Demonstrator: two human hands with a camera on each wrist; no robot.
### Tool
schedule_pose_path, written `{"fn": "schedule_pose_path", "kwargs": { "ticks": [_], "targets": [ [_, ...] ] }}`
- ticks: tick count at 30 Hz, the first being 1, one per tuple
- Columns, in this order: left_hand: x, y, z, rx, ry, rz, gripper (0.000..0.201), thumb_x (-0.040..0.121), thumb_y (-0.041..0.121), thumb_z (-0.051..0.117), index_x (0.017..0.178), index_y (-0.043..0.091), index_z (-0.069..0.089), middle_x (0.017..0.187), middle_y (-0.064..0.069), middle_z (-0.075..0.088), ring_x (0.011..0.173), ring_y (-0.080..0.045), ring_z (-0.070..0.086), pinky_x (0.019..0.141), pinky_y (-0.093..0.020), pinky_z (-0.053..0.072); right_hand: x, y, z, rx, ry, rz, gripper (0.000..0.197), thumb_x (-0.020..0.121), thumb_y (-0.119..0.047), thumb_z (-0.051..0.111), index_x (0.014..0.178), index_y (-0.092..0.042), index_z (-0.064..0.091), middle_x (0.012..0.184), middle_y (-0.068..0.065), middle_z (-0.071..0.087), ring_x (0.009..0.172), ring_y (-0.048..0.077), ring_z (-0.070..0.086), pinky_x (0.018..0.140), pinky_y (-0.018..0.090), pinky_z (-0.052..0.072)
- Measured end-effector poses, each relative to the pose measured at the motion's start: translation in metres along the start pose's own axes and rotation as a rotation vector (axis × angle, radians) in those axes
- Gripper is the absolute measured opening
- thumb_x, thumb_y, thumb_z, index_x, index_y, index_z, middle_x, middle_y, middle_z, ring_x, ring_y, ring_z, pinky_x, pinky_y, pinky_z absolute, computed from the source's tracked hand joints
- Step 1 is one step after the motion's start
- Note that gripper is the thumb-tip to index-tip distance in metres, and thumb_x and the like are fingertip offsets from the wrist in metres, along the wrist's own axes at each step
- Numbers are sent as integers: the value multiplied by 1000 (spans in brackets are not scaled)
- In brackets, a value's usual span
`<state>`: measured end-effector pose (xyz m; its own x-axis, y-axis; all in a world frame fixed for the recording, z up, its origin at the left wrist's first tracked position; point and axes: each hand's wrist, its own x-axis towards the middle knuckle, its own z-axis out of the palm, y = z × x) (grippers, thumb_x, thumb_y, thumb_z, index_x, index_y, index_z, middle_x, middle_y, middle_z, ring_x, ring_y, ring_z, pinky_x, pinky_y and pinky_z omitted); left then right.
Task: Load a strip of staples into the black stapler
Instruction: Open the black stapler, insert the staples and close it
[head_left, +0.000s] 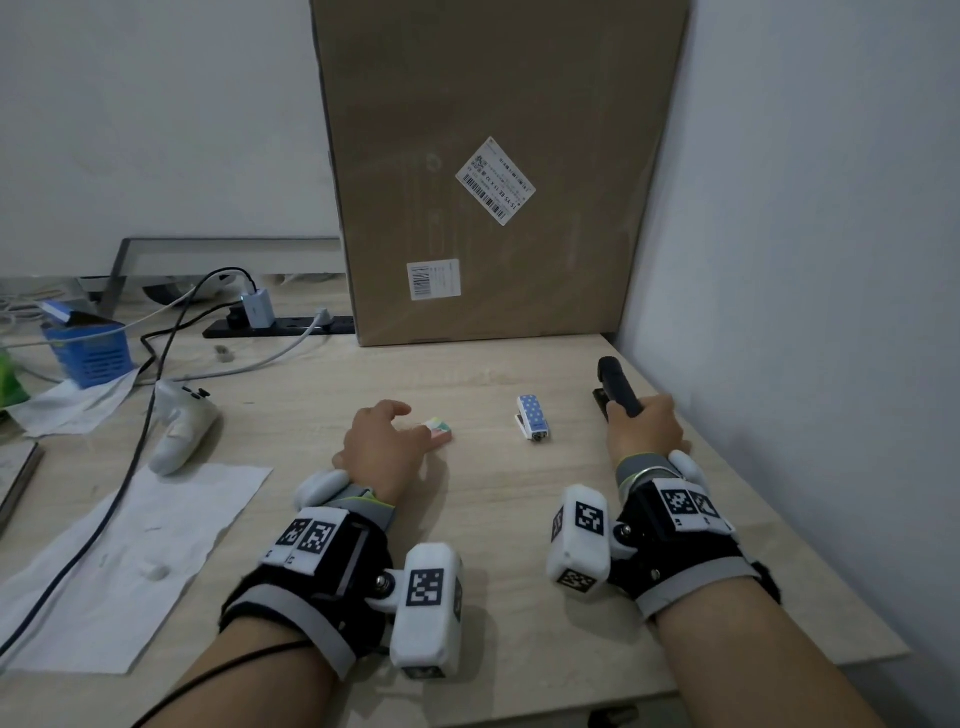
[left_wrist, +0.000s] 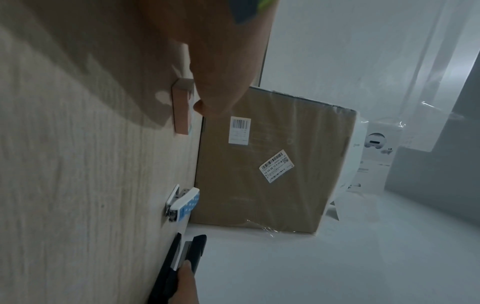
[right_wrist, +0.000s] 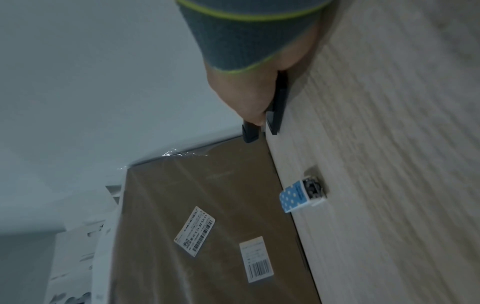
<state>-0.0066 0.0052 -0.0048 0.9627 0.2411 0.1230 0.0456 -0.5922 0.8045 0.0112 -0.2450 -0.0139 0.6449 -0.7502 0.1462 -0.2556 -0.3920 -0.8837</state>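
The black stapler (head_left: 616, 387) is gripped at its rear by the right hand (head_left: 645, 428), fingers curled round it, near the right edge of the table (head_left: 519, 519) by the wall; its top arm is raised from the base, as is seen in the left wrist view. The left hand (head_left: 382, 447) is laid over a small pastel box (head_left: 439, 432), presumably the staples; whether the box is pinched or merely touched cannot be told, since the fingers are largely hidden. A blue dotted mini stapler (head_left: 533, 418) is left lying between the hands, untouched. The task is judged barely begun: the stapler is held and partly opened, but no strip is taken out or loaded. The magazine's inside and the box's contents cannot be made out.
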Motion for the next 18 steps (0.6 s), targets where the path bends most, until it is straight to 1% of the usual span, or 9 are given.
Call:
{"fn": "schedule_pose_path", "kwargs": {
  "ticks": [3,6,10,12,13,14,15,17,18],
  "targets": [
    [0,-2,1,19,-38,16,48,76,39,65,119,19,60,131,-5,58,117,-28,55,101,-40,35,3,3,3,-16,-30,-5,20,83,-26,61,89,-10,50,88,15,65,90,36,58,104,51,33],
    [1,-2,2,19,-42,40,46,79,35,67,121,15,60,129,-6,60,118,-27,55,95,-36,34,8,6,4,-48,-37,-14,20,81,-31,61,84,-16,47,96,13,65,94,36,58,103,53,34],
    [-1,-2,1,19,-39,51,45,80,35,68,120,15,60,126,-7,62,117,-26,55,87,-30,31,14,8,-3,-127,-46,-38,18,79,-37,62,79,-23,51,90,7,65,98,33,57,101,49,29],
    [-1,-2,1,35,-35,47,45,81,38,67,120,17,60,125,-6,63,117,-25,55,85,-30,29,12,7,-7,-170,-46,-40,23,77,-40,65,90,-23,55,102,7,64,115,33,50,104,49,27],
    [0,-1,2,51,-35,41,45,81,40,66,120,18,60,125,-5,63,118,-25,55,86,-31,29,10,5,-9,-187,-33,-45,34,76,-40,68,102,-21,56,113,8,62,125,32,42,106,50,26],
    [1,-2,2,67,-34,38,45,80,43,65,119,20,60,125,-3,63,117,-25,55,90,-34,31,8,4,-11,-187,5,-72,45,75,-39,69,113,-18,54,124,9,57,132,32,33,108,51,26],
    [2,-2,3,79,-37,34,46,80,46,64,119,22,60,124,-2,63,117,-24,55,95,-36,32,5,1,-13,-149,64,-135,50,76,-35,70,118,-15,53,130,10,54,134,32,30,107,50,29],
    [4,-3,6,104,-57,29,45,80,48,62,118,25,60,124,0,63,116,-24,56,102,-41,34,-1,-6,-13,24,149,-353,39,78,-22,68,114,-10,56,124,14,57,123,35,42,97,45,37],
    [5,-4,7,118,-68,31,44,81,48,61,119,26,59,125,1,63,117,-25,55,103,-42,33,-5,-9,-11,109,118,-459,31,79,-16,67,108,-9,59,116,15,60,112,35,50,91,42,40]
  ]
}}
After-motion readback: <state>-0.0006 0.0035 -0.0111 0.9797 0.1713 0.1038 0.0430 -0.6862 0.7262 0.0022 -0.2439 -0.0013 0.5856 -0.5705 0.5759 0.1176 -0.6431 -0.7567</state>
